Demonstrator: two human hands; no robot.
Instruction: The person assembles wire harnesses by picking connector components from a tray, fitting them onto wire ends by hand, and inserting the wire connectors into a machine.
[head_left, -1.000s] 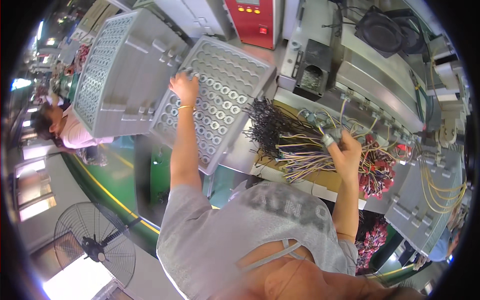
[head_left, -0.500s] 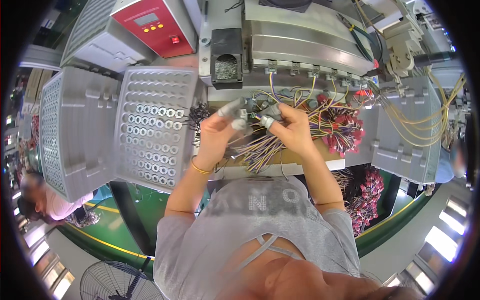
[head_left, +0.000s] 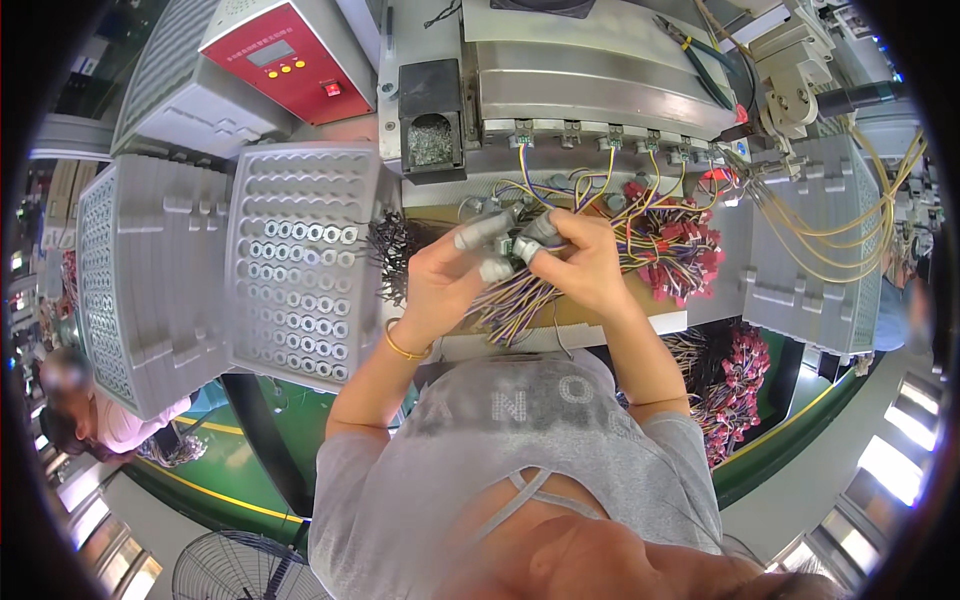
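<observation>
A: Head view, the only one we have. What differs from half a second back?

B: Little. We see both hands at the middle of the bench as before, but the picture has slid slightly: the red box [head_left: 285, 62] sits a bit lower and more to the right. A second back our left hand was up on the tray and the right one was out among the wires; now they are together.

A: And the grip?

B: Our left hand [head_left: 445, 285] and right hand [head_left: 580, 262] meet fingertip to fingertip. The fingers [head_left: 478, 235] wear grey caps. Both hands pinch a small connector [head_left: 512, 247] between them, so each is closed on it, thumb against forefinger.

A: Where is the thing, and how does it look?

B: The connector is right between the two hands, over the front edge of the bench, below the grey machine [head_left: 600, 75]. It is small and dark, mostly hidden by the fingertips. From it a bundle of wires [head_left: 515, 305] trails down, purple, yellow and white, fanning out under our palms.

A: Around it?

B: The grey tray [head_left: 300, 265] with rows of round holes lies just left of our left hand. A heap of red plugs [head_left: 675, 250] lies just right of the right hand. A gold bangle [head_left: 405, 347] sits on the left wrist.
</observation>
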